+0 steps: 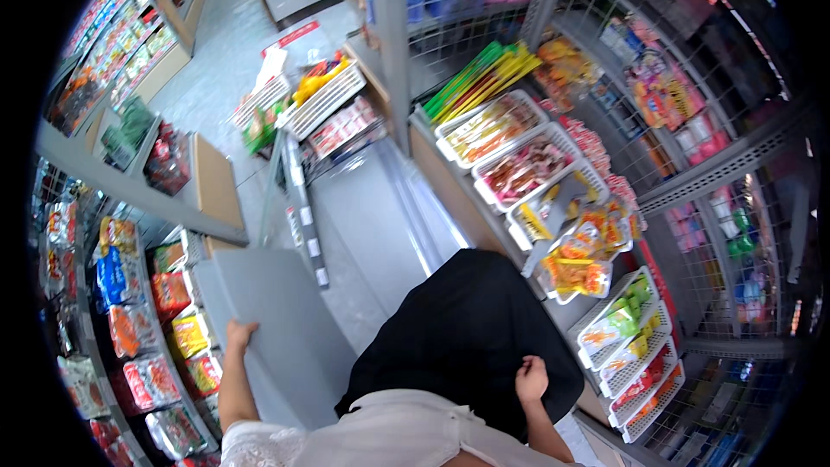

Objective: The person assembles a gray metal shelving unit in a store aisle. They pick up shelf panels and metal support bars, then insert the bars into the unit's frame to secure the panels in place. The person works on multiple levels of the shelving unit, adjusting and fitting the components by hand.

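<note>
My left hand is at the left side of a large flat grey shelf panel, thumb over its face and the other fingers hidden at its edge. The panel leans beside my left leg. My right hand is beside my black skirt, its fingers curled, with nothing visible in them. Beyond the skirt lies a grey shelf surface with shiny clear strips along its right side.
White baskets of snack packs line the shelf on my right, with smaller slanted baskets nearer. Bagged goods fill the left rack. A grey metal post rises ahead. Another white basket with yellow items stands at the far end.
</note>
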Motion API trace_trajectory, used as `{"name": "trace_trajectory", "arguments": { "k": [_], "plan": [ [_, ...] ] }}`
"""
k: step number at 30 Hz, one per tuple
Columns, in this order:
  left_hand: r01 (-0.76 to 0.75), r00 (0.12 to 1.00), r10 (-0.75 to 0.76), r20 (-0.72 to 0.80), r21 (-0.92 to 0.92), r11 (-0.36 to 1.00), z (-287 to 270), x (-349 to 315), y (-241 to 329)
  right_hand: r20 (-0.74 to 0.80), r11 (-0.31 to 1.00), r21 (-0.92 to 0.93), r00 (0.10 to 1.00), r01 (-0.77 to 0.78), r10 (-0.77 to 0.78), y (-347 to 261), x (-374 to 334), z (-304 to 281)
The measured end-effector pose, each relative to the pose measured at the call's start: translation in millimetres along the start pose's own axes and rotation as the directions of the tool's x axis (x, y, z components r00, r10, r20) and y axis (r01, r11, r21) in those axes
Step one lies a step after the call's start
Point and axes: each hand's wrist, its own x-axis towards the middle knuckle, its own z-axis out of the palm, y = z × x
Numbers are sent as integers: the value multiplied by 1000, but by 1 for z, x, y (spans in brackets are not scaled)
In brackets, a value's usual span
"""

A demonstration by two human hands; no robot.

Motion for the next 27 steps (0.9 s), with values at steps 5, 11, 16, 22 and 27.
{"name": "trace_trajectory", "arguments": {
  "k": [5,11,16,22,27],
  "plan": [
    [16,984,-160,82,848,530,0,-9,47,-43,999,-31,999,17,-18,-15,3,-6],
    [-39,916,-343,210,895,444,-40,38,-30,9,999,-31,1000,28,-28,-13,-3,-2],
    [-9,998,-46,33,894,448,37,-23,90,61,999,-47,998,-16,19,-14,-8,-2],
    [117,822,-199,534,183,976,195,0,70,56,997,-71,998,-3,7,-2,-3,7],
    [402,697,-276,662,-41,915,354,21,-11,99,992,-119,994,-27,39,-13,-4,2]
  ]
}}
